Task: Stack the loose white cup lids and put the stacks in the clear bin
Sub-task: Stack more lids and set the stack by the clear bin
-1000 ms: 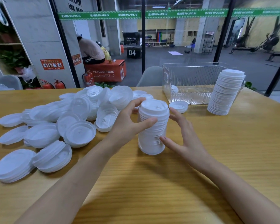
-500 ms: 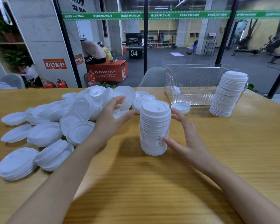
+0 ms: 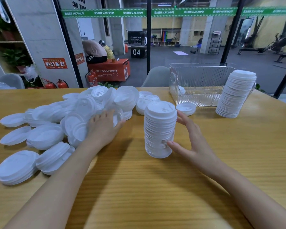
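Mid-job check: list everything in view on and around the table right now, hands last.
table: one, light wood, foreground
loose lids: many, white, heaped left of centre
short stacks: at least two, white, front left
centre stack: one, white, upright between the hands
clear bin: one, transparent, back right
single lid: one, white, before the bin
tall stack: one, white, beside the bin's right end
plyo box: one, orange, behind the glass
left hand: one, on the loose lids
right hand: one, thumb touching the centre stack
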The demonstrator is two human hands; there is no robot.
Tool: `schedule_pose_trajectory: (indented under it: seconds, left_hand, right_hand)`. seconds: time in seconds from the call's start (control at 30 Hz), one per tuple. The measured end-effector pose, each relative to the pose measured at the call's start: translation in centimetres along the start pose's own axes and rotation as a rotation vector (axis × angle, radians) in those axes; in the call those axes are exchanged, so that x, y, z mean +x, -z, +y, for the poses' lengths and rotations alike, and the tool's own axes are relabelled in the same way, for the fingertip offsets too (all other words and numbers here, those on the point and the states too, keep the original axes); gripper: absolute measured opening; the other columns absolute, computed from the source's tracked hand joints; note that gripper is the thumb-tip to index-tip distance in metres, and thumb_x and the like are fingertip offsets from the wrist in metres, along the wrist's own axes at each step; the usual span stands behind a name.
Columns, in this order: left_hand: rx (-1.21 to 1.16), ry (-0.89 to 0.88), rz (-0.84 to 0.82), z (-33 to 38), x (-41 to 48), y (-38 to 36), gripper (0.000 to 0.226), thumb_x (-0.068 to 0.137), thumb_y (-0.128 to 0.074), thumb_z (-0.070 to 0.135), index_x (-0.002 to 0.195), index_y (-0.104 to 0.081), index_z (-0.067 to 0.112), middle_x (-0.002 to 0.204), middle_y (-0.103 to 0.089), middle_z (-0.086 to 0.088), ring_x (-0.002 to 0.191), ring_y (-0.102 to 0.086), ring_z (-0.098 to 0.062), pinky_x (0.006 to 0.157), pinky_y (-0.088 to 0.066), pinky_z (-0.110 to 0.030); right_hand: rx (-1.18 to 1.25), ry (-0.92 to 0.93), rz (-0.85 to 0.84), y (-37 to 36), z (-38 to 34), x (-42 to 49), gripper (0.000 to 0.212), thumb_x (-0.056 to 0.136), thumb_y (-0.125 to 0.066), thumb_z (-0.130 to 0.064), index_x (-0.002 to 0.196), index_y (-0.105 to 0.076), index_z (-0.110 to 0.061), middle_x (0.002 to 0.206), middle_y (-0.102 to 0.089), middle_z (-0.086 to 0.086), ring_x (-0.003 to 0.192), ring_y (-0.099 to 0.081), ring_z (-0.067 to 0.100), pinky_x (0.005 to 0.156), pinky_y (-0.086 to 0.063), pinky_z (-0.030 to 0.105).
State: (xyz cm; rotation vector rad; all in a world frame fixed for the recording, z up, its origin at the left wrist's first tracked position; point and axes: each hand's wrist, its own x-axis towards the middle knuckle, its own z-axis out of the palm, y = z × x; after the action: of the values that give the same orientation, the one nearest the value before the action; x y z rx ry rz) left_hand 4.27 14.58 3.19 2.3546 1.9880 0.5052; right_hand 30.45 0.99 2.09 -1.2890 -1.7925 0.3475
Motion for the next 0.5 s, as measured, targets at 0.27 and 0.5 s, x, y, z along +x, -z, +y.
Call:
schedule_pose_trajectory:
  seconds: [0.27, 0.5]
  left_hand:
    - [-0.105, 0.027, 0.072, 0.7, -0.5, 1.2, 0.072, 0.086, -0.063, 0.052, 0.148, -0.032, 0.03, 0.148, -0.04, -0.004, 0.134, -0.036, -0.031, 0.11, -0.025, -0.045]
    - [-0.729, -0.1, 0.222, 2.6, -2.1, 4.2, 0.072, 0.07, -0.087, 0.019, 0.129, -0.048, 0.028, 0.132, -0.041, -0.001, 0.117, -0.05, -0.017, 0.095, -0.037, -0.023]
  right_hand:
    - [-0.009, 0.012, -0.002, 0.0, 0.2, 0.1, 0.087, 0.081, -0.061, -0.061, 0.153, -0.02, -0.035, 0.147, -0.036, -0.024, 0.141, -0.03, 0.006, 0.109, -0.02, 0.007]
    - [-0.009, 0.015, -0.002, -0.1, 0.0, 0.1, 0.087, 0.081, -0.06, -0.062, 0.153, -0.019, -0.037, 0.147, -0.037, -0.023, 0.141, -0.031, 0.006, 0.109, -0.019, 0.006]
